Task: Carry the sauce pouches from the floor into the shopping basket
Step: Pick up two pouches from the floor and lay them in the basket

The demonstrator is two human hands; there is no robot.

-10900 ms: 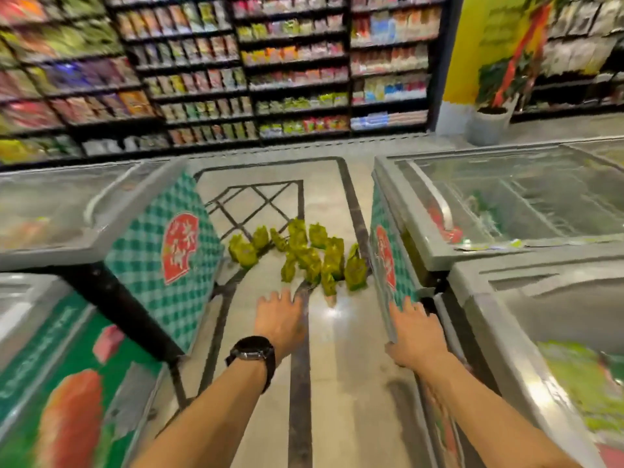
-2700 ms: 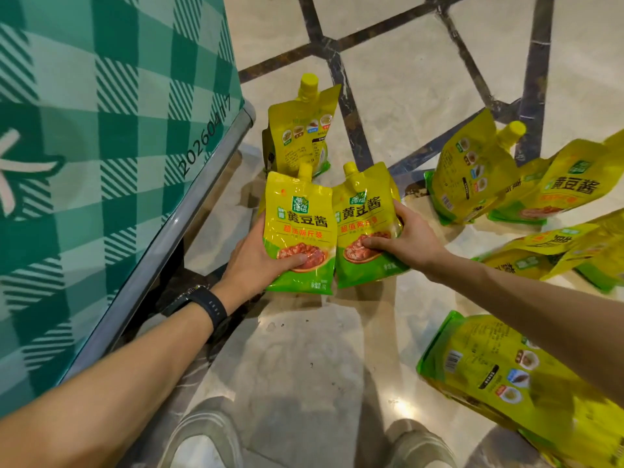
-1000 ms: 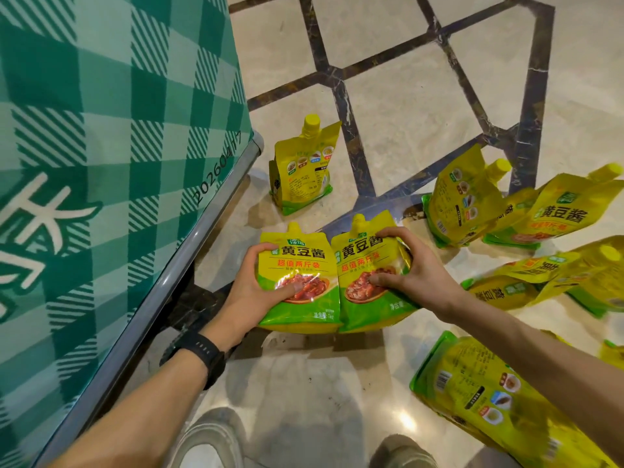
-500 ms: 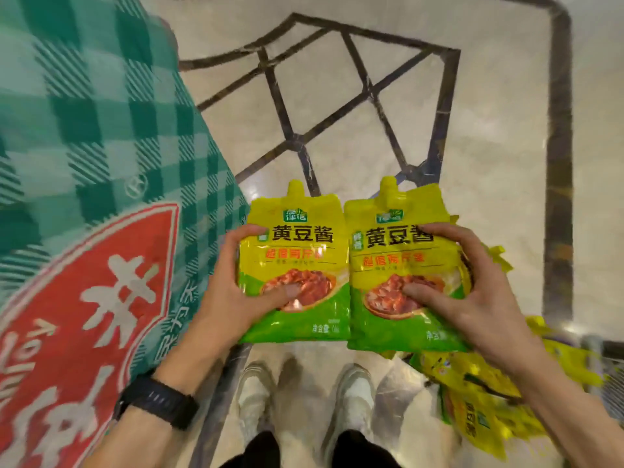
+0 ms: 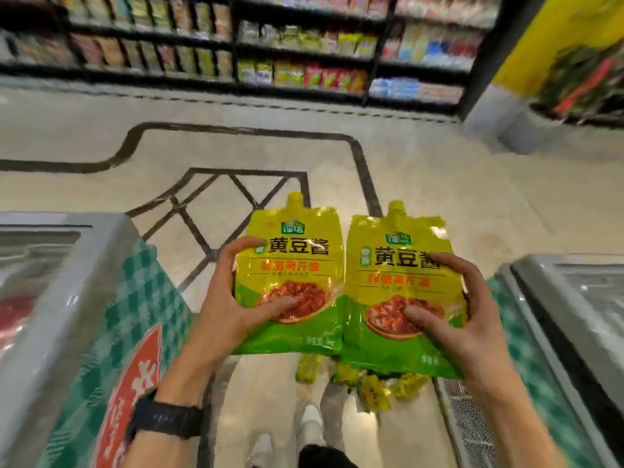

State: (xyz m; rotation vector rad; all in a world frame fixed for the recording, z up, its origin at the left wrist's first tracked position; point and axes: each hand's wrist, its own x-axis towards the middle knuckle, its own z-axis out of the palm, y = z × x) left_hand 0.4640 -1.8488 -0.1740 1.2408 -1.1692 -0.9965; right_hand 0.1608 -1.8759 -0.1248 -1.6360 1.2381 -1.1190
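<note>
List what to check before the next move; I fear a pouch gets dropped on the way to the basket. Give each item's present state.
1. The left hand grips the left yellow-and-green spouted plastic sauce pouch: ok.
2. The right hand grips the right yellow-and-green spouted sauce pouch: ok.
3. Both pouches lifted clear of the beige marble floor: ok.
4. Shopping basket in sight: not ok, none in view.
5. The loose yellow pouches by the feet out of the step path: cannot tell.

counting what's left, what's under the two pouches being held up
Below the left pouch and right pouch, a few loose pouches on the floor peek out past their bottom edges. The held pair covers whatever else lies there, so no count is possible.
</note>
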